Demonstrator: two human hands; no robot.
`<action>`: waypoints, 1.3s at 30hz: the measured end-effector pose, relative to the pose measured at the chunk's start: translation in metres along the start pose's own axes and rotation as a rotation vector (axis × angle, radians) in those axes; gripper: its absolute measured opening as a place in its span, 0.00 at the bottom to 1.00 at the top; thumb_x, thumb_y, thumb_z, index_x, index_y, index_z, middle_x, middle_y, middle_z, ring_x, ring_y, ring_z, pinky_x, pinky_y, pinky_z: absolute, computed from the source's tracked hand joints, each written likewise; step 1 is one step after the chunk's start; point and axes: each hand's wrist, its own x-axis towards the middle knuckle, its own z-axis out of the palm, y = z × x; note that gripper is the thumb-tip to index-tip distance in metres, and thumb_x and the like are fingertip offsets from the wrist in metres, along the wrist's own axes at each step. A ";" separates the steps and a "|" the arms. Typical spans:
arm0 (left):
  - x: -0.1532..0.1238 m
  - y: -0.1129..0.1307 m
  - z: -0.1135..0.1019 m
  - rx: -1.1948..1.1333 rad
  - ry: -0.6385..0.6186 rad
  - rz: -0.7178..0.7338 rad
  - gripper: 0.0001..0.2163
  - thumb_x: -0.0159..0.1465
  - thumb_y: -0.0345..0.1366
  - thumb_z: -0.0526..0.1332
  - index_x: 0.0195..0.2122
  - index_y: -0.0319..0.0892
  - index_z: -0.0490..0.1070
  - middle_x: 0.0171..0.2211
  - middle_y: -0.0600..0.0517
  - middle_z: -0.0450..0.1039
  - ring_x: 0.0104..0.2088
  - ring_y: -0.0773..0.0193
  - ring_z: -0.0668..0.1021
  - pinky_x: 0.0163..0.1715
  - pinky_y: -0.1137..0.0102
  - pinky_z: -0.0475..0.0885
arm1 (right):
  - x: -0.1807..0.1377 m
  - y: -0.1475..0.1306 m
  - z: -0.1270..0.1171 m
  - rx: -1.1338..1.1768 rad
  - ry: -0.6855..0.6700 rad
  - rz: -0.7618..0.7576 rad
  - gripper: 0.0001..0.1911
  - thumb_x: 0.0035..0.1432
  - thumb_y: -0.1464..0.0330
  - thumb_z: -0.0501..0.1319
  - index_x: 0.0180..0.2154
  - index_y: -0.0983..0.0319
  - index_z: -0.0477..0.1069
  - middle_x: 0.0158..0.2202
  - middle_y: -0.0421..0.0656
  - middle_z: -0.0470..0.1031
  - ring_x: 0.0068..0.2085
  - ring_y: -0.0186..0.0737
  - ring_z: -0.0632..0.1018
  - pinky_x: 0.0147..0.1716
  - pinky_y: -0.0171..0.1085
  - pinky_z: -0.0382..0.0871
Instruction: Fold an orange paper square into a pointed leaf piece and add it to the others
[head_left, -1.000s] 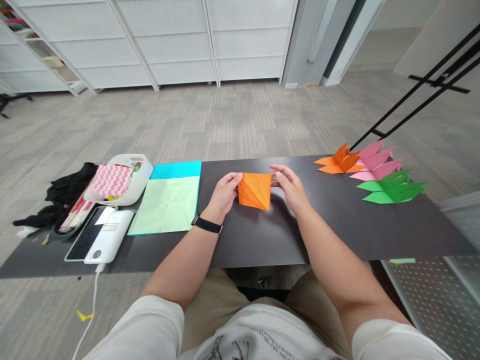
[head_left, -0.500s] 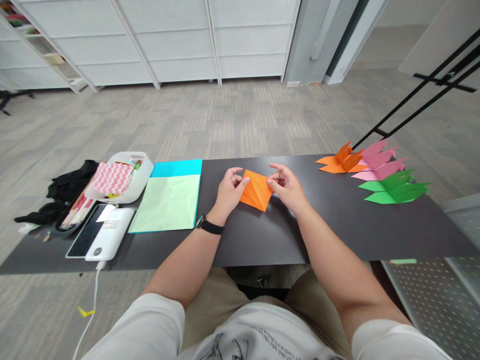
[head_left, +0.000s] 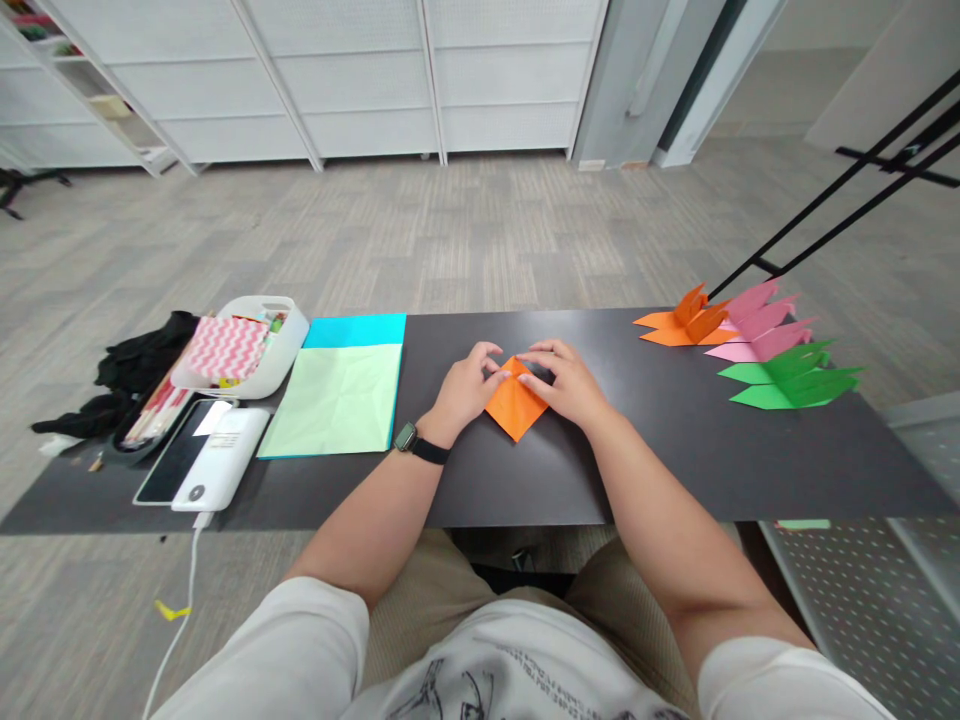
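A folded orange origami paper (head_left: 516, 412) lies in a diamond shape on the dark table, one corner pointing towards me. My left hand (head_left: 462, 390) grips its upper left edge, thumb on the paper and fingers curled. At the upper right, my right hand (head_left: 574, 388) has its thumb on the paper's face and its fingers bent over the far corner. Both hands partly cover the top of the sheet. A dark watch (head_left: 409, 437) sits on my left wrist.
Left of my hands lie pale green paper sheets (head_left: 334, 400) over blue paper (head_left: 356, 330). Beyond are a white basket (head_left: 289, 350), a white power bank (head_left: 221, 460) with a cable, and black cloth (head_left: 142, 355). Folded orange (head_left: 686, 318), pink (head_left: 757, 320) and green pieces (head_left: 791, 382) stand at right.
The orange paper has turned and come down onto the table, its near corner now pointing straight at me. My hands have moved closer together near its far corner.
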 end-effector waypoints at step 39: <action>-0.008 0.006 -0.004 0.804 -0.247 0.149 0.21 0.75 0.38 0.60 0.68 0.46 0.74 0.72 0.45 0.69 0.70 0.49 0.70 0.74 0.51 0.60 | -0.002 -0.018 0.014 -0.411 -0.308 0.174 0.25 0.69 0.54 0.66 0.65 0.47 0.77 0.72 0.52 0.65 0.73 0.62 0.64 0.72 0.73 0.50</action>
